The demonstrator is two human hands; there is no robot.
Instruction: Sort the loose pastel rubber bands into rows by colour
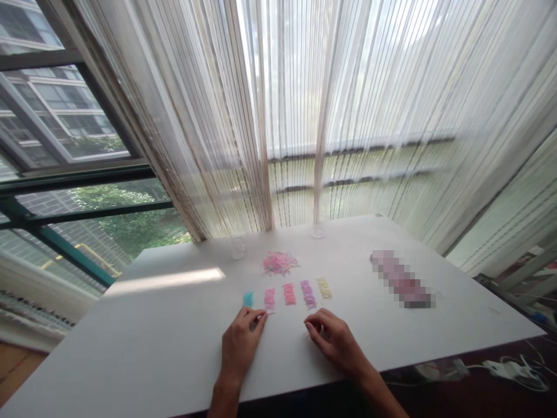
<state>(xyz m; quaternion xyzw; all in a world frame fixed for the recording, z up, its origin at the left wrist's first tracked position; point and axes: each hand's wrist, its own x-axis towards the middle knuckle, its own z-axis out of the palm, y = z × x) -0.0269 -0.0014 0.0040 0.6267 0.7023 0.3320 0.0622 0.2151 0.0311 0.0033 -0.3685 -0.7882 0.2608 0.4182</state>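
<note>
My left hand (242, 339) is closed in a pinch at the near end of the pink row (270, 298), its fingertips on a small pink stick (270, 313). Just beyond its knuckles lies a teal row (248, 299). My right hand (333, 338) rests below the purple row (308, 294), thumb and forefinger pinched together; whatever they hold is too small to make out. Between these rows is a coral-pink row (289, 294), and a yellow row (324, 288) lies at the right end. Farther back sits a loose pile of mixed, mostly pink sticks (279, 263).
On the white table (174, 331), a clear cup (238, 248) stands behind the pile to the left, and a clear round dish (317, 231) near the back edge. A pixelated pinkish object (400, 278) lies at right. White cables (513, 368) hang beyond the table's right front edge.
</note>
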